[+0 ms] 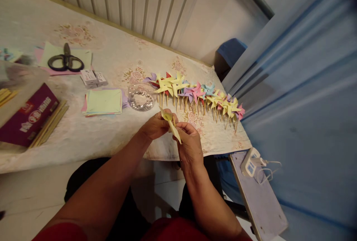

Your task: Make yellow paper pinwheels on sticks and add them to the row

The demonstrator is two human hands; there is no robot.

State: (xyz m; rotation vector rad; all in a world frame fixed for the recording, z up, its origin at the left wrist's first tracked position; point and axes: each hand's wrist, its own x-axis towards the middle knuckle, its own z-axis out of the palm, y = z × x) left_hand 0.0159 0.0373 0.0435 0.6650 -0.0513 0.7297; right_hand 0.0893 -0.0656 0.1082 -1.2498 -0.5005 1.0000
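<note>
Above the front edge of the table, a pale yellow paper pinwheel (174,131) is held between my two hands, seen nearly edge-on. My left hand (158,125) pinches its upper side with closed fingers. My right hand (191,142) is curled round a thin wooden stick that shows below the paper; its fingertips meet near the pinwheel's middle. Just beyond the hands lies a round clear container (141,100) of small shiny metal pieces. A long row of finished paper pinwheels (196,94) on sticks, yellow, pink, purple, blue and red, rests to the right.
A stack of coloured paper squares (103,101) lies left of the container, with small white boxes (93,79) behind it. Black-handled scissors (66,62) rest on more paper. At far left is a purple package (29,118) with wooden sticks. A power strip (250,161) sits low right by a blue curtain (301,122).
</note>
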